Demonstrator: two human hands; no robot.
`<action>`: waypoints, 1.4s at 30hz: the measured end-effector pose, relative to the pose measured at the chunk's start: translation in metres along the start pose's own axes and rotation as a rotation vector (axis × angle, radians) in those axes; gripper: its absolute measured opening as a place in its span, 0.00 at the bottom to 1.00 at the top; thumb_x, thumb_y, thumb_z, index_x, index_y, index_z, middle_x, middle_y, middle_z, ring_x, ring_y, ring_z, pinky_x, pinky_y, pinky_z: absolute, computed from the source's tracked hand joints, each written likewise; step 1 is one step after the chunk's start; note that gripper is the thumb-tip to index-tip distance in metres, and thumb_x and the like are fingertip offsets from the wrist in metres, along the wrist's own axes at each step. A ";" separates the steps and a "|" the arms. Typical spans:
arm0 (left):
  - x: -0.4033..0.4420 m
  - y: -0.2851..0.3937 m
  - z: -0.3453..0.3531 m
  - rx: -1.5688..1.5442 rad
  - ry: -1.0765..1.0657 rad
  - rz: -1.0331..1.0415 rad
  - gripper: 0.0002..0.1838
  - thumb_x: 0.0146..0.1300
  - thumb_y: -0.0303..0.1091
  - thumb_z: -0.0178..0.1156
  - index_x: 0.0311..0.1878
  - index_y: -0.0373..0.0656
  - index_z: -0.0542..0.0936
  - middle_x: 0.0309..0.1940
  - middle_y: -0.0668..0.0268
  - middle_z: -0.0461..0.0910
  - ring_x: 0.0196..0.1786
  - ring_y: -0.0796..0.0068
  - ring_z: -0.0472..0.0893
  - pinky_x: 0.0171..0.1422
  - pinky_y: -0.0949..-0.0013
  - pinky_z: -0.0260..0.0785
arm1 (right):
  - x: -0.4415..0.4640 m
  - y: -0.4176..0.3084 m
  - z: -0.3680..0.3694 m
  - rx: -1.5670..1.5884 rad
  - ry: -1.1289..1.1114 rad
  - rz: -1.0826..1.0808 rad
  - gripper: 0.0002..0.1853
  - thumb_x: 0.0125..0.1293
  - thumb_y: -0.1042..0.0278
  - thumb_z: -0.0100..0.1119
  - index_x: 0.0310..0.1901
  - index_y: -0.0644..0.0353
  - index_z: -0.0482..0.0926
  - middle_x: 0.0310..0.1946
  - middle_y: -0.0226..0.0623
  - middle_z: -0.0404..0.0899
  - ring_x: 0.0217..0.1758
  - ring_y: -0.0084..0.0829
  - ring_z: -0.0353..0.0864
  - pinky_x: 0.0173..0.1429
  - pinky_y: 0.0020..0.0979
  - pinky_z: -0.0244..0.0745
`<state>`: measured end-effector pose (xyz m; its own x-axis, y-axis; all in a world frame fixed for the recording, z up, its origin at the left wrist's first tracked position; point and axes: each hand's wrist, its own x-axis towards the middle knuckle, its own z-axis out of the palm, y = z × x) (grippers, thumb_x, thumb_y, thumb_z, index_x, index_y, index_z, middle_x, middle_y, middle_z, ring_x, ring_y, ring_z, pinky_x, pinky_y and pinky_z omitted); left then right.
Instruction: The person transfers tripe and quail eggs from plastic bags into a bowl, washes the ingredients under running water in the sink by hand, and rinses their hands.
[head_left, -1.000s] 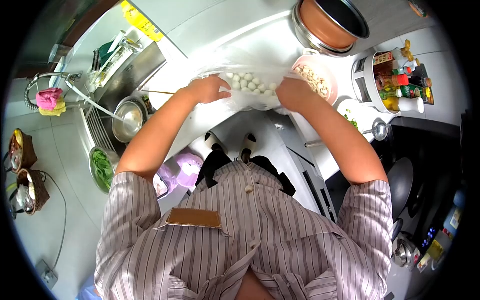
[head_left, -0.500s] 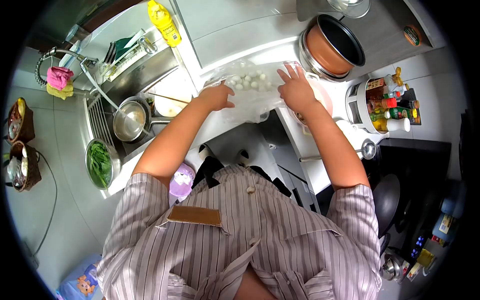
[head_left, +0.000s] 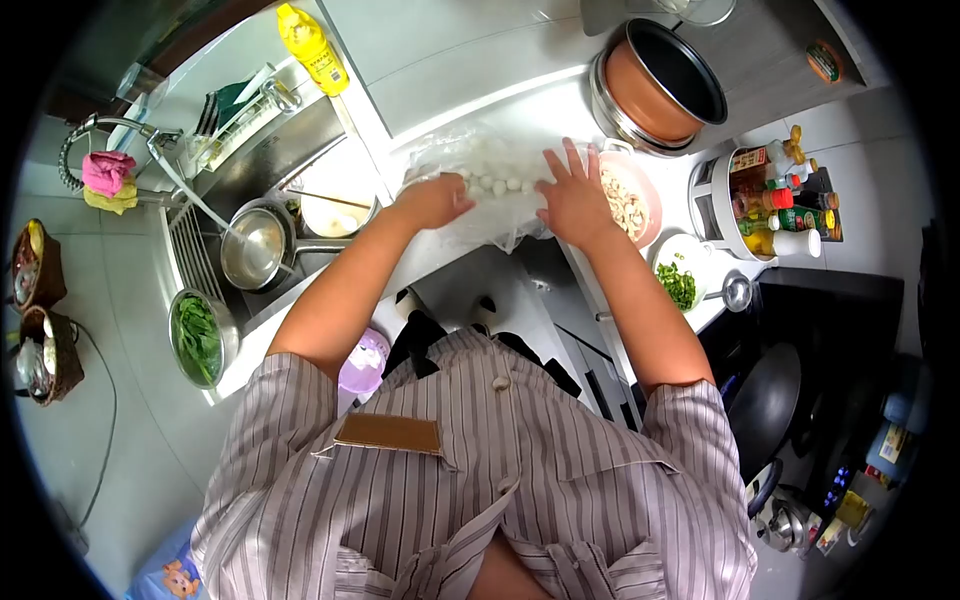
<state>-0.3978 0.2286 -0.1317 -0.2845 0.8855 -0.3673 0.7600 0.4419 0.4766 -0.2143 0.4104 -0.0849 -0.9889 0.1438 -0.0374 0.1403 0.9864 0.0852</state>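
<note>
A clear bag [head_left: 498, 222] of white balls [head_left: 500, 187] is lying on the worktop [head_left: 558, 108], left of the pink bowl [head_left: 652, 192]. The left hand [head_left: 438, 202] is touching the bag, grip unclear; the bowl-side right hand [head_left: 578, 202] is showing a wide grip. Gentle, even contact is probably suiting the balls best.

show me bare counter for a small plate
Widest: the white counter between the clear plastic bag and the round copper-coloured pot. A narrow strip separates the round pink bowl from the white bottle rack. Crowded: the right side, around that bowl, rack and the white bowl of chopped greens.
</note>
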 end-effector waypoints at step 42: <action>-0.065 0.041 -0.056 0.235 0.903 0.092 0.24 0.53 0.41 0.73 0.51 0.43 0.79 0.51 0.59 0.78 0.40 0.58 0.82 0.44 0.56 0.75 | -0.007 0.030 -0.004 0.793 0.284 0.620 0.12 0.61 0.60 0.62 0.36 0.62 0.82 0.29 0.43 0.83 0.29 0.39 0.82 0.43 0.37 0.78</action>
<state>-0.3812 0.1968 -0.0437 -0.4888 0.7352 0.4696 0.8724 0.4118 0.2632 -0.2034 0.4382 -0.0777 -0.6932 0.7199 0.0337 0.5175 0.5297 -0.6720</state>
